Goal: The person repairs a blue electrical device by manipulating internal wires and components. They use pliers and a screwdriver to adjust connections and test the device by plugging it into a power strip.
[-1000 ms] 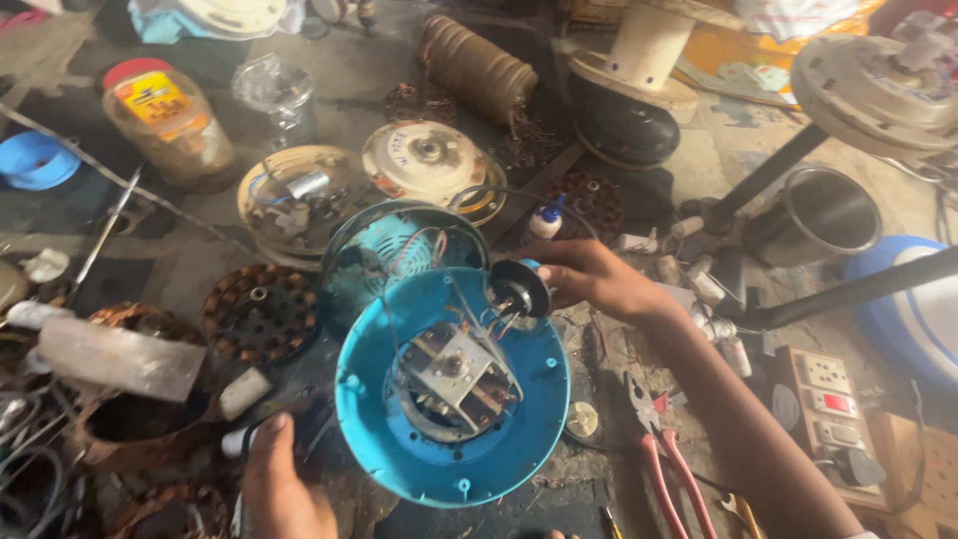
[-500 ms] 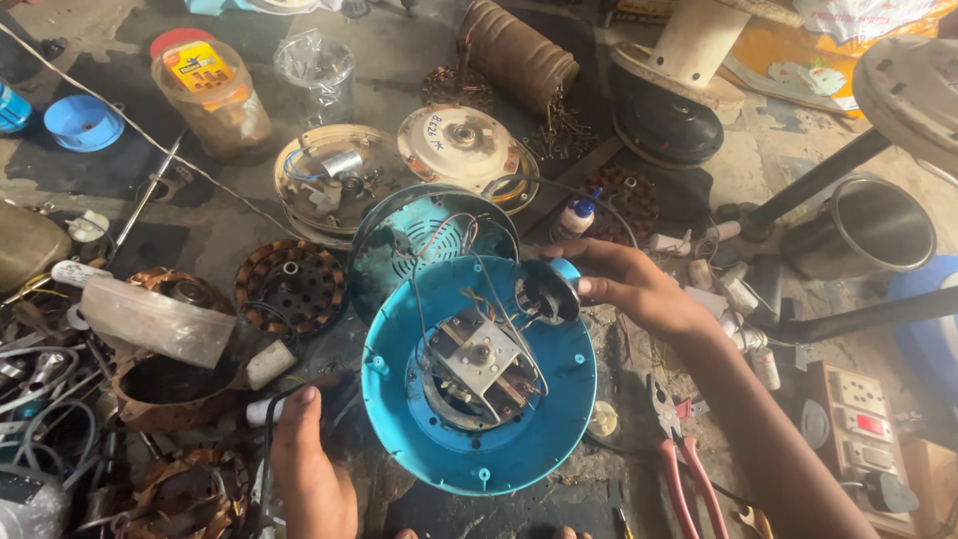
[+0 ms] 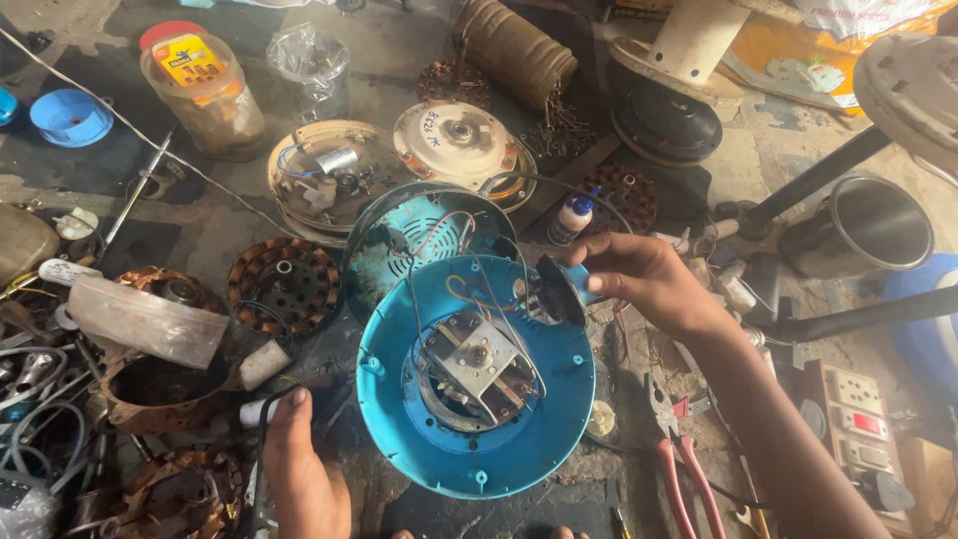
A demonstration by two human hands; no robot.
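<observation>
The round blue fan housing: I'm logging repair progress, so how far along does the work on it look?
Done: the round blue plastic fan housing lies open, its square metal motor and wires exposed; a second blue vented cover lies behind it. In hand: the right hand holds a small black part at the rim; the left hand grips a white-handled tool. Left: the housing is not closed, and the red-handled pliers lie unused.

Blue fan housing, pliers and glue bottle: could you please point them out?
Blue fan housing (image 3: pixel 519 454): head view, on its lower rim.
Pliers (image 3: pixel 679 479): head view, on the red handles.
Glue bottle (image 3: pixel 570 220): head view, on its white body.
</observation>
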